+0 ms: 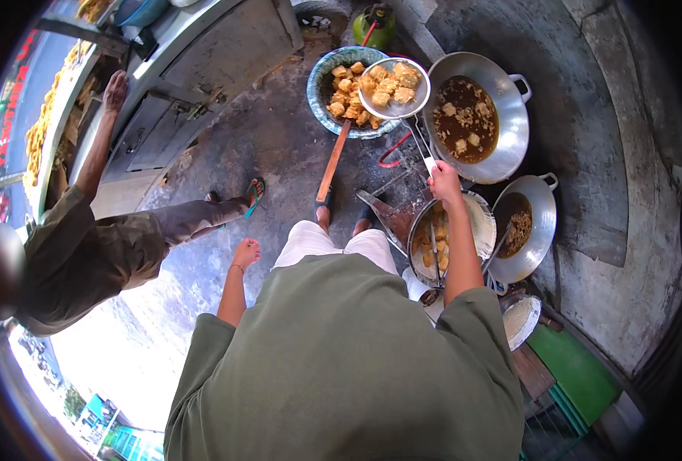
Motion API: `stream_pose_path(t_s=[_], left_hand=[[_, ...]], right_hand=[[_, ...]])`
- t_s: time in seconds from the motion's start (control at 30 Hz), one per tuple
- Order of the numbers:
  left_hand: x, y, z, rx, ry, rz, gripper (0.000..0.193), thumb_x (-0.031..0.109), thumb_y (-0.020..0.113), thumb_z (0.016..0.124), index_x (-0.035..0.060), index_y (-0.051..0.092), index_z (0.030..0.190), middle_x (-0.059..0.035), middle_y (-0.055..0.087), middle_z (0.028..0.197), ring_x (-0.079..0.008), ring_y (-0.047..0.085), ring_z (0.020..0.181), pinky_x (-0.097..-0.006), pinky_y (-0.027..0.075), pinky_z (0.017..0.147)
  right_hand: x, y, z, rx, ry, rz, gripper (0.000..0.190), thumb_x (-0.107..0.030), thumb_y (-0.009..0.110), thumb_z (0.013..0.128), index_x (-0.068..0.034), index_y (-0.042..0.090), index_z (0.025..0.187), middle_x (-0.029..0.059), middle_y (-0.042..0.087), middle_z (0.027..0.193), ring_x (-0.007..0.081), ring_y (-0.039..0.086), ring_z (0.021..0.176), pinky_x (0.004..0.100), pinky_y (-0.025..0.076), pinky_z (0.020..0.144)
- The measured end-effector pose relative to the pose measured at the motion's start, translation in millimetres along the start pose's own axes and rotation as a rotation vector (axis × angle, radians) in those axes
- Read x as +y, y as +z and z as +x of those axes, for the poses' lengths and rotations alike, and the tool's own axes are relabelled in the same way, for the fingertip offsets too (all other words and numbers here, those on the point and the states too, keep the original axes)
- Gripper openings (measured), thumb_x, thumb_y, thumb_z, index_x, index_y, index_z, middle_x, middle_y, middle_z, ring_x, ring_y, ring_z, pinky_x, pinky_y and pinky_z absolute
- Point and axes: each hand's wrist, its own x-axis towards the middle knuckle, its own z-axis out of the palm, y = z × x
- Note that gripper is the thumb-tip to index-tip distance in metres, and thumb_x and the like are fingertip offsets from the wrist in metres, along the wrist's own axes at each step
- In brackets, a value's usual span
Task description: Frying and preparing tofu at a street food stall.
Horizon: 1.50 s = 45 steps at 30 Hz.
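Observation:
My right hand [446, 183] grips the handle of a wire strainer [427, 92], which holds several golden fried fritters [398, 80]. The strainer overlaps the right edge of a blue-green patterned basin [319, 109] heaped with more fritters [349, 95]. A flat wooden stick [335, 161] leans out over the basin's near rim. Right of the strainer, a large metal wok [514, 135] contains dark oil with a few pale pieces and loose crumbs in it. My left hand [247, 253] hangs at my left side, touching nothing; its fingers are loosely curled.
A pot [411, 245] of battered pieces is below my right forearm, beside a smaller wok [540, 248] with a utensil in it. A green gas cylinder [374, 31] with a red hose is behind the basin. Another person [105, 248] stands left, by a counter [174, 34].

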Motion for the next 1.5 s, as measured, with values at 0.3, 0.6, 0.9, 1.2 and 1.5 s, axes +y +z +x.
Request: stream_pose_path(t_s=[0.3,0.6,0.9,1.2,1.5], left_hand=[[-33.9,-29.7,-6.2,0.059,-0.054,-0.082,0.017,0.021,0.05,0.084,0.0082,0.051,0.095,-0.0062,0.059,0.074,-0.0136,0.056,0.057,-0.0268,0.045,0.05],[-60.7,-36.1,0.3,0.001,-0.147,-0.058,0.017,0.025,0.05,0.086,0.0118,0.05,0.097,-0.0056,0.058,0.081,-0.014,0.057,0.063,-0.0288,0.047,0.057],[-29.0,-33.7,8.5,0.027,-0.044,-0.123,0.015,0.019,0.049,0.084,0.009,0.051,0.095,-0.0056,0.058,0.075,-0.0122,0.055,0.057,-0.0257,0.044,0.05],[-19.4,-27.6,11.1,-0.012,-0.058,-0.094,0.016,0.02,0.048,0.085,0.0089,0.05,0.096,-0.0063,0.058,0.077,-0.0129,0.055,0.058,-0.0265,0.045,0.052],[-23.0,-24.5,15.8,-0.026,-0.126,-0.023,0.018,0.022,0.048,0.085,0.0098,0.05,0.098,-0.0063,0.058,0.079,-0.0142,0.056,0.06,-0.0276,0.045,0.052]], right_hand=[[-6.1,61.4,45.5,0.233,-0.254,-0.737,0.02,-0.013,0.047,0.085,-0.001,0.058,0.095,0.0216,0.061,0.091,0.0374,0.057,0.089,0.0411,0.043,0.075],[-33.7,60.3,51.7,0.28,-0.229,-0.77,0.024,-0.012,0.045,0.082,-0.002,0.057,0.101,0.0222,0.059,0.099,0.0396,0.054,0.095,0.0445,0.043,0.082],[-50.6,61.8,30.1,0.392,-0.233,-0.918,0.025,-0.01,0.042,0.082,0.0,0.054,0.101,0.0266,0.059,0.092,0.0412,0.057,0.088,0.0472,0.045,0.077],[-70.8,54.1,13.4,0.45,-0.24,-1.03,0.021,-0.01,0.04,0.083,0.0,0.05,0.099,0.0271,0.06,0.086,0.0418,0.059,0.083,0.0494,0.047,0.071],[7.2,-2.3,4.7,0.124,0.1,0.245,0.014,-0.015,0.044,0.088,-0.006,0.051,0.097,0.007,0.051,0.061,0.0141,0.044,0.041,0.0246,0.034,0.036]])
